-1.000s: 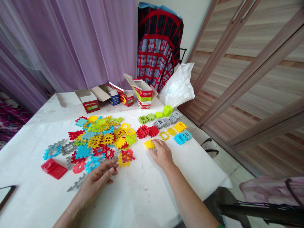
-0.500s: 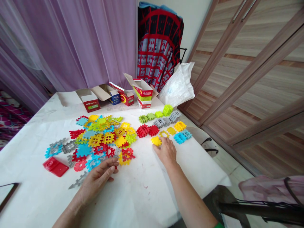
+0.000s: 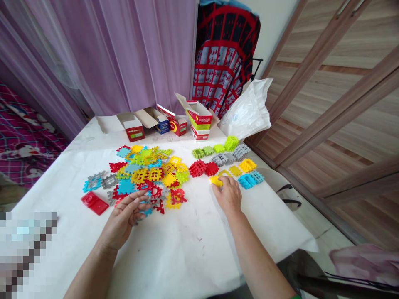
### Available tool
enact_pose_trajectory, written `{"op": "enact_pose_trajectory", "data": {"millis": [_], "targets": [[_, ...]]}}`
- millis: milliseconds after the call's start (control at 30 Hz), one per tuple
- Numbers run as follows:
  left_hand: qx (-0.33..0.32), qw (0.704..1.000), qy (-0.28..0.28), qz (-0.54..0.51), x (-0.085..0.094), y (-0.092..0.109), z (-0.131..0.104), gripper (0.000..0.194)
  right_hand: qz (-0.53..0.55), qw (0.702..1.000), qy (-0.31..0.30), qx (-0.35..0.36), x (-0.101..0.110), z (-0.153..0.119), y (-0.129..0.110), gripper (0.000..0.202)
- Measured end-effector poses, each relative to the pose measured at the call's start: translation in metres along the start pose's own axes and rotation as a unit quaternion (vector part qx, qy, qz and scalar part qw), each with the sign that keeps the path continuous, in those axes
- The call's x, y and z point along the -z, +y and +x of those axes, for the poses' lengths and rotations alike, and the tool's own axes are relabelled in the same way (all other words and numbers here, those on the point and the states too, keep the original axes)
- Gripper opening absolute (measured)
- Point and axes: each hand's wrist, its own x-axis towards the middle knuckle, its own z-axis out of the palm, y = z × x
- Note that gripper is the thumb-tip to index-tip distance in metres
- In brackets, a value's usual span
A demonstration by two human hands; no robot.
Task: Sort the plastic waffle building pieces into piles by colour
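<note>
On the right of the white-covered table, my right hand [image 3: 230,196] has its thumb and fingers at a yellow toothed plastic building tile [image 3: 215,181], which lies flat and is partly covered by them. Just beyond lie another yellow tile [image 3: 235,170] and a yellow stack [image 3: 248,165]. My left hand [image 3: 126,214] hovers over the near edge of a mixed pile of interlocking tiles [image 3: 146,174], fingers loosely bent and apart, with nothing visible in them. A red-and-yellow pair of pieces [image 3: 176,198] lies to its right.
Sorted groups stand at the right: green tiles [image 3: 231,143], grey tiles [image 3: 242,152], red tiles [image 3: 198,168] and blue tiles [image 3: 247,180]. Open cardboard boxes [image 3: 135,133] and a white bag [image 3: 246,112] line the back. A red plastic piece [image 3: 94,203] lies left of the pile.
The view has swung left, so the scene sits further right. My left hand has shifted left over the pile and its fingers have spread slightly. My right hand stays at the yellow tile.
</note>
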Motion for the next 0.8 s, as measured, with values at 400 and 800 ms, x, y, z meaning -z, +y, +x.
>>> {"op": "enact_pose_trajectory", "data": {"millis": [400,800], "targets": [[-0.172,0.974,0.083,0.126,-0.001,-0.013,0.008,0.05,0.193,0.945,-0.109,0.241,0.0,-0.024,-0.068,0.024],[-0.21,0.942,0.03,0.26,0.0,-0.033,0.011,0.049,0.215,0.95,-0.11,0.199,-0.01,-0.025,-0.065,0.005]]}}
